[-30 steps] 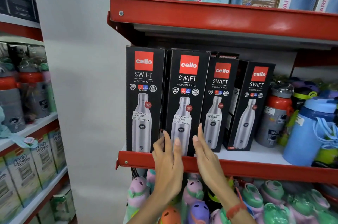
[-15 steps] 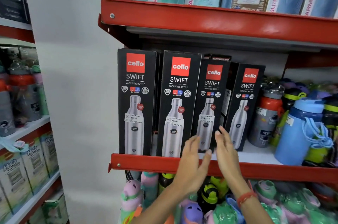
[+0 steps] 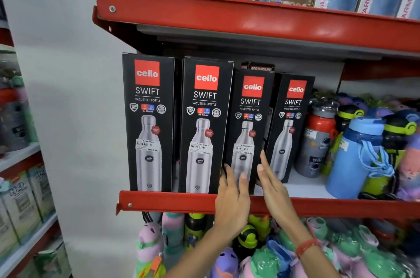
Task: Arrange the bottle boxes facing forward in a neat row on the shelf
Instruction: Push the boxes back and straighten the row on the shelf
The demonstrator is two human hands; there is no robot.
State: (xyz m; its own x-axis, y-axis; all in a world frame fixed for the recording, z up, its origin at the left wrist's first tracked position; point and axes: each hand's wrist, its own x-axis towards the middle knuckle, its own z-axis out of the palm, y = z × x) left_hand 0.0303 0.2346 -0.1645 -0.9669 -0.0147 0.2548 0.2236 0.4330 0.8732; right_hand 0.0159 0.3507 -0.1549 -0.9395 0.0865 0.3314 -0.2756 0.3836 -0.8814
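Both your hands have shifted right from the second box to bracket the third Cello Swift box [image 3: 248,127] on the shelf [image 3: 168,201], left hand [image 3: 231,196] and right hand [image 3: 271,183] open-palmed; stiff, tall, tippy card, so press its lower edges.

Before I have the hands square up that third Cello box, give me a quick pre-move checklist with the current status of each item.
1. Left hand at the lower left edge of the third black Cello Swift bottle box: ok.
2. Right hand at that box's lower right edge: ok, though firm contact: cannot tell.
3. Third box flush with the two taller black boxes on the left: not ok, it sits further back.
4. Fourth black Cello box facing forward: not ok, angled and set back.
5. Room to the right before the grey bottle with the red collar: ok.
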